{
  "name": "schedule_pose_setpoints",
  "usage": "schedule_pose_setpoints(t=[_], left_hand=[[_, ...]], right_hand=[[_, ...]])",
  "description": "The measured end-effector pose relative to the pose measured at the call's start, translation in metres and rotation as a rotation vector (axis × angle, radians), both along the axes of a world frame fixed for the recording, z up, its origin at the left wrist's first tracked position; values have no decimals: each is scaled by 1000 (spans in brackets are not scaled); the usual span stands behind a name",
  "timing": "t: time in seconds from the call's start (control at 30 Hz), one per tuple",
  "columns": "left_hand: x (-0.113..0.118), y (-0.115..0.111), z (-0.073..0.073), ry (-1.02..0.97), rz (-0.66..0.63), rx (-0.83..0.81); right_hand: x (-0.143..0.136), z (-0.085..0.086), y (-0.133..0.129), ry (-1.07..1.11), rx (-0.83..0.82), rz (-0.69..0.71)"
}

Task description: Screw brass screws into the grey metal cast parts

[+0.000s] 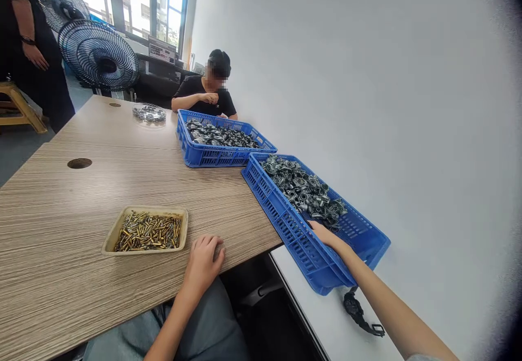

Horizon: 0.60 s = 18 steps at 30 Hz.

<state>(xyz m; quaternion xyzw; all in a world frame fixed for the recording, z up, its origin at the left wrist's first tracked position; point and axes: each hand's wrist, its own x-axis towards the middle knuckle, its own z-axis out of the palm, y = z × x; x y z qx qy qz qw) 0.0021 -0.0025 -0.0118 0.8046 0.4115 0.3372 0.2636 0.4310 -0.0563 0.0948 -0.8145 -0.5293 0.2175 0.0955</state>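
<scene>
Reaching step judged in hand: the nearer blue crate (291, 240) is being reached into by the right hand (323, 234), beside the grey metal parts (302, 190) heaped inside. Its fingertips are being partly hidden; whether anything is being pinched cannot be told. The left hand (205, 256) is being rested on the counter (222, 200), fingers loosely bent and close together, thumb apart, just beside the tray (185, 225) of brass-coloured pins (149, 231). For a part to be lifted, a secure pinch is being called for.

Bare left hand (205, 259), bare right hand (324, 234), bare forearms (173, 323), grey-blue trousers (216, 325), grey sleeve edge (424, 358)
</scene>
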Motion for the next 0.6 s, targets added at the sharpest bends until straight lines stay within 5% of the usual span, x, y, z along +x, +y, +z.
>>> schedule_pose_setpoints(t=[0.6], left_hand=[[0,-3,3,-21,11,-6]], right_hand=[[-15,7,-12,354,-27,10]])
